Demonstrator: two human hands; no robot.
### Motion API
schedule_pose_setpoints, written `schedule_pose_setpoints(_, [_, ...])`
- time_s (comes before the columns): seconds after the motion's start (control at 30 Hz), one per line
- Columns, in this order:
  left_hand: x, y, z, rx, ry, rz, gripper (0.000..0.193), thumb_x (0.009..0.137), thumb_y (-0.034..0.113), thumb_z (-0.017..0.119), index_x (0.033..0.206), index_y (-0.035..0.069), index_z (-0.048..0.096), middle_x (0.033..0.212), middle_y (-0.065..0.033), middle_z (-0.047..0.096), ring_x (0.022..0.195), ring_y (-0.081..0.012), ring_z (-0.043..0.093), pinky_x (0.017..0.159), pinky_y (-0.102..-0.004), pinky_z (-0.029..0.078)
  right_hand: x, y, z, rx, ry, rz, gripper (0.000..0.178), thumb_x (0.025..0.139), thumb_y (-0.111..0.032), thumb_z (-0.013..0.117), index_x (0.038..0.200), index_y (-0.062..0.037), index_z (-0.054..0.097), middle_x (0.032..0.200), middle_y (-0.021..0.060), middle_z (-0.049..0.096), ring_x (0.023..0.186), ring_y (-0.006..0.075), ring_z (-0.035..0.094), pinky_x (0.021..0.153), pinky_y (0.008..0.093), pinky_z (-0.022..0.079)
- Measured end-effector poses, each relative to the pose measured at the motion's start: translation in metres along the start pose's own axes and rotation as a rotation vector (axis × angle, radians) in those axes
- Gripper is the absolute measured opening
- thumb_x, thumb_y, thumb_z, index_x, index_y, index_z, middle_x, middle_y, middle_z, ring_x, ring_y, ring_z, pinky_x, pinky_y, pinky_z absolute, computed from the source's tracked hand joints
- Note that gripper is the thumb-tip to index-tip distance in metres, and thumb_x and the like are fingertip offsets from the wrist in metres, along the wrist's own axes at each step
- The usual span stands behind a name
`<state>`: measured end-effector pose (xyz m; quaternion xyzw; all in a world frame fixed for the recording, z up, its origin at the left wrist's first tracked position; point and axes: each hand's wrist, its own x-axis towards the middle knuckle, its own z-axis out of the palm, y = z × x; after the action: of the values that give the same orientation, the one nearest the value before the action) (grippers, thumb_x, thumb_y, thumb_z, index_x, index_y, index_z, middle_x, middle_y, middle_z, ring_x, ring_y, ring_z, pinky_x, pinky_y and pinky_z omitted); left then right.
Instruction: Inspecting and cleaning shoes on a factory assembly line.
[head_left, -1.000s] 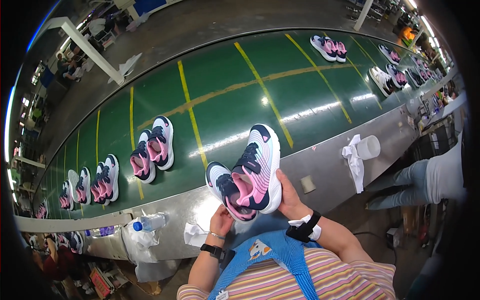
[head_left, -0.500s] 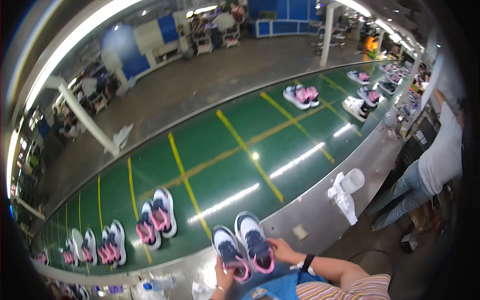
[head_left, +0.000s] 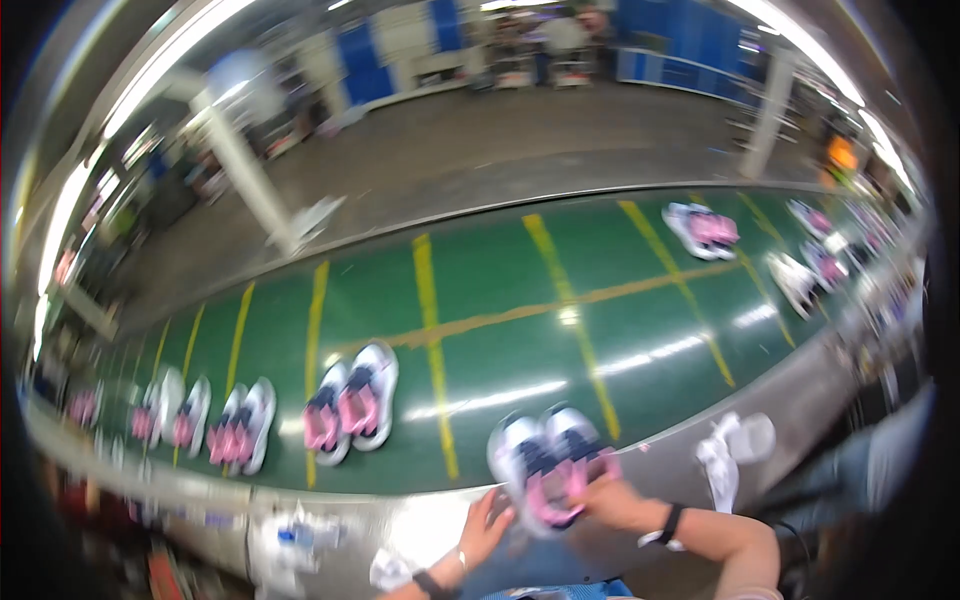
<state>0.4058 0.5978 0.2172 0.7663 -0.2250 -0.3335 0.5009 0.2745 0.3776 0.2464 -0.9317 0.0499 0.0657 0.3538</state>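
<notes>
Both hands, left hand [head_left: 487, 528] and right hand [head_left: 612, 498], each closed in a grip on a pair of white-and-pink trainers [head_left: 552, 462] at the green conveyor belt's [head_left: 500, 290] near edge.

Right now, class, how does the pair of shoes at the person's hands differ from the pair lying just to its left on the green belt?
The near pair sits at the green belt's front edge, both hands on it; the left pair lies untouched, farther in. The near pair looks more blurred. Both are white-soled shoes with pink and dark uppers, side by side.
</notes>
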Motion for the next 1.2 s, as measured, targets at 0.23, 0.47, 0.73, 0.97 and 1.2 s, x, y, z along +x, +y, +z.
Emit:
schedule_pose_setpoints(0.23, [0.051,-0.001,-0.111,0.711,0.465,0.07,0.059,0.065,0.022,0.068,0.119,0.014,0.045,0.114,-0.0227,0.037,0.108,-0.0378,0.036,0.091,-0.0425,0.034,0.044,0.196,-0.142,-0.612,0.345,0.08,0.025,0.056,-0.011,0.069,0.079,-0.0156,0.062,0.066,0.0086,0.057,0.072,0.0273,0.057,0.074,0.0418,0.039])
schedule_pose_setpoints(0.47, [0.101,-0.015,-0.213,1.259,0.238,-0.474,0.071,0.059,0.043,0.071,0.123,0.035,0.041,0.127,-0.023,0.032,0.12,-0.0365,0.03,0.098,-0.0577,0.017,0.072,0.183,-0.166,-0.501,0.61,0.304,0.043,0.067,-0.002,0.063,0.108,-0.0059,0.051,0.107,0.0164,0.046,0.103,0.0315,0.043,0.089,0.0366,0.034])
schedule_pose_setpoints(0.73, [0.122,-0.039,-0.241,1.075,0.066,-0.259,0.057,0.061,0.037,0.072,0.109,0.015,0.053,0.104,-0.0219,0.051,0.098,-0.0339,0.051,0.085,-0.0375,0.042,0.043,-0.128,-0.172,0.667,0.85,-0.822,0.022,0.077,-0.027,0.063,0.096,-0.0208,0.053,0.075,-0.0045,0.041,0.071,0.0103,0.034,0.063,0.0246,0.026])
schedule_pose_setpoints(0.97, [0.027,0.009,-0.143,0.909,0.15,-0.012,0.053,0.06,0.034,0.075,0.103,0.01,0.055,0.086,-0.0201,0.052,0.078,-0.0345,0.055,0.066,-0.0394,0.046,-0.024,-0.235,-0.153,1.094,0.905,-0.586,0.007,0.077,-0.02,0.06,0.072,-0.0237,0.06,0.067,-0.0113,0.053,0.066,0.0035,0.041,0.067,0.02,0.029])
schedule_pose_setpoints(1.2, [-0.066,-0.002,-0.054,0.77,-0.177,0.117,0.04,0.064,0.022,0.071,0.1,0.012,0.056,0.085,-0.0197,0.05,0.08,-0.0338,0.052,0.07,-0.0405,0.044,-0.044,-0.22,-0.109,0.899,0.915,-0.588,0.003,0.075,-0.014,0.059,0.077,-0.0141,0.059,0.071,-0.0038,0.053,0.068,0.0074,0.045,0.063,0.022,0.033])
